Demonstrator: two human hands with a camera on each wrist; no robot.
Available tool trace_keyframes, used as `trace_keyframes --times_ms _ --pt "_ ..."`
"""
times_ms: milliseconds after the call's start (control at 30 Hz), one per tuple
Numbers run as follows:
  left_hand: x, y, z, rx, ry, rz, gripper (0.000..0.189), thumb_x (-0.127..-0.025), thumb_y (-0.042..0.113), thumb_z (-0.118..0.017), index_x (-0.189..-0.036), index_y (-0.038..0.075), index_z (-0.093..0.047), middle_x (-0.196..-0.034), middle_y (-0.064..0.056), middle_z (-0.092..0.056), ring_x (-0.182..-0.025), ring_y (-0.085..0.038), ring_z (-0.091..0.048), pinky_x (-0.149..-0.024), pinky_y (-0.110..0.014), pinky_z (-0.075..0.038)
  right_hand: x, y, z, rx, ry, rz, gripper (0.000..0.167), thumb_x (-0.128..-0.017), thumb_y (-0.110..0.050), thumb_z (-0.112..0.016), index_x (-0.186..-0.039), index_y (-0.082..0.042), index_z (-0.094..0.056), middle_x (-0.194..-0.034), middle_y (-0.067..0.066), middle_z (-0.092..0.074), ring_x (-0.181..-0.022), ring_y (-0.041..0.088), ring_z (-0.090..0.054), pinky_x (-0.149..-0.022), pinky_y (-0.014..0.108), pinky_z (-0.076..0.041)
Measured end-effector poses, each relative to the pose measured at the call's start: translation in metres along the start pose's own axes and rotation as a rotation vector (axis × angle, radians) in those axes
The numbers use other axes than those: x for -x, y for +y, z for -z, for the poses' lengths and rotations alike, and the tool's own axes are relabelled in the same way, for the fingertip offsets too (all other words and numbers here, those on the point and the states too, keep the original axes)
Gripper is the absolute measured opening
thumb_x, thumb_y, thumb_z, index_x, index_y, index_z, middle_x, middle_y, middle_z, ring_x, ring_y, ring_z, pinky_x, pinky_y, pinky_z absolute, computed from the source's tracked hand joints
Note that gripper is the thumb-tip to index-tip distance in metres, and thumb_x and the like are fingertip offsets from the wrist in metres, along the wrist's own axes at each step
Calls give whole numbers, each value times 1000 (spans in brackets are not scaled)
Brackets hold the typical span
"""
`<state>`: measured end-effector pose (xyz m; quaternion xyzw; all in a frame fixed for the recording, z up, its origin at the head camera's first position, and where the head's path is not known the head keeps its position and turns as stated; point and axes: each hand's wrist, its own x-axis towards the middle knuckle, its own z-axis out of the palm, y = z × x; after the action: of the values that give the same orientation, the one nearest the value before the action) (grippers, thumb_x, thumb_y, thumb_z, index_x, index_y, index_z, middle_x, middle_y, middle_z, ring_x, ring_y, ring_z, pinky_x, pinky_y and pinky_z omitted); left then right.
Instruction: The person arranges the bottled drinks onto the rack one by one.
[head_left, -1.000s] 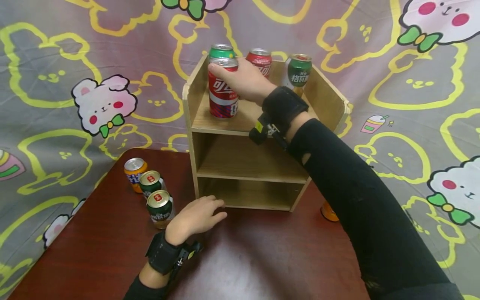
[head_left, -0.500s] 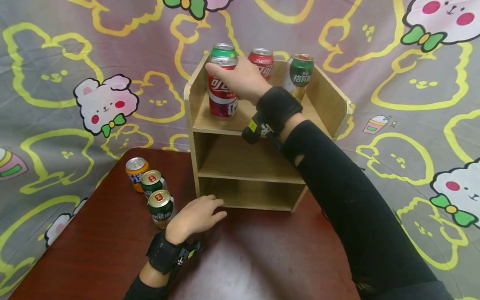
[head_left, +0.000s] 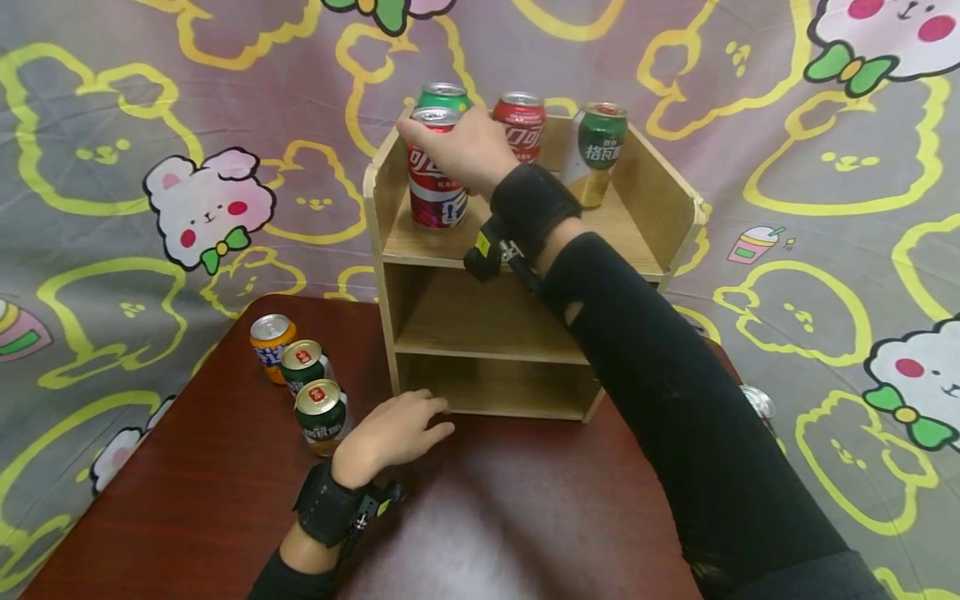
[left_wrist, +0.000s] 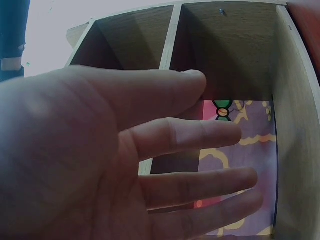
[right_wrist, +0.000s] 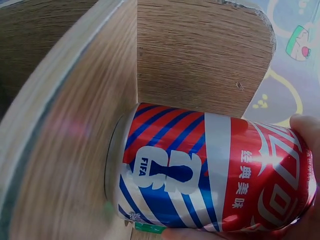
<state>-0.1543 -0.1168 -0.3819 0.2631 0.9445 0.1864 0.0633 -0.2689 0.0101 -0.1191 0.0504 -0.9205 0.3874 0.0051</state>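
Observation:
My right hand [head_left: 468, 150] grips a red cola can [head_left: 431, 196] near its top, thumb on one side and fingers behind. The can stands upright at the left of the wooden rack's top shelf [head_left: 495, 237], its base right at the board in the right wrist view. Behind it are a green can [head_left: 442, 96] and another red cola can [head_left: 522, 129]; a green-and-white can [head_left: 596, 154] stands further right. My left hand [head_left: 393, 429] holds nothing, its fingers spread before the rack's lowest compartment, as the left wrist view shows.
On the table's left stand an orange can [head_left: 272, 342] and two dark green cans, one behind [head_left: 303, 362] and one in front [head_left: 322, 417]. A silver can top [head_left: 757, 402] peeks out beyond my right sleeve. Raised side panels [head_left: 667, 200] bound the top shelf. Patterned cloth hangs behind.
My right hand has shifted a little left and back with the red cola can, closer to the rack's left side panel. The left hand has stayed in place.

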Motion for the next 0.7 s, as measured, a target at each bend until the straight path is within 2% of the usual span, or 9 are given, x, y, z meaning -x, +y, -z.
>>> trace_keyframes --times_ms 133,267,400,500,700 --pt "1 -1 1 -4 4 11 37 -94 32 -59 -119 6 -64 -115 -12 -61 -106 -28 -57 -88 -44 -46 -2 -3 -1 27 7 -28 88 -79 -72 -53 -139 -12 -31 -125 3 -49 -107 16 -52 -77 28 -47" --pt "1 -1 4 0 -2 26 40 -94 33 -58 -122 5 -62 -118 -13 -59 -109 -29 -56 -90 -44 -45 -3 -2 2 21 -44 -25 97 -80 -73 -48 -148 -12 -13 -137 6 -41 -118 18 -46 -84 31 -48" --pt "1 0 7 8 -2 43 40 -94 33 -57 -124 6 -61 -120 -13 -58 -111 -29 -55 -91 -44 -44 -8 4 8 -80 -161 106 76 -89 -61 -47 -145 -15 -25 -140 4 -39 -125 16 -41 -98 31 -39" --pt "3 0 9 9 0 51 40 -94 32 -57 -124 6 -61 -120 -13 -58 -111 -29 -55 -92 -44 -44 -12 10 11 -176 -227 192 60 -94 -49 -50 -141 -16 -33 -136 4 -43 -124 15 -42 -99 30 -37" --pt "4 -2 8 -1 8 38 38 -94 32 -58 -122 6 -62 -117 -13 -59 -108 -29 -56 -90 -44 -45 -16 17 11 -287 -252 212 55 -94 -37 -56 -140 -13 -36 -132 6 -49 -119 19 -49 -94 38 -44"
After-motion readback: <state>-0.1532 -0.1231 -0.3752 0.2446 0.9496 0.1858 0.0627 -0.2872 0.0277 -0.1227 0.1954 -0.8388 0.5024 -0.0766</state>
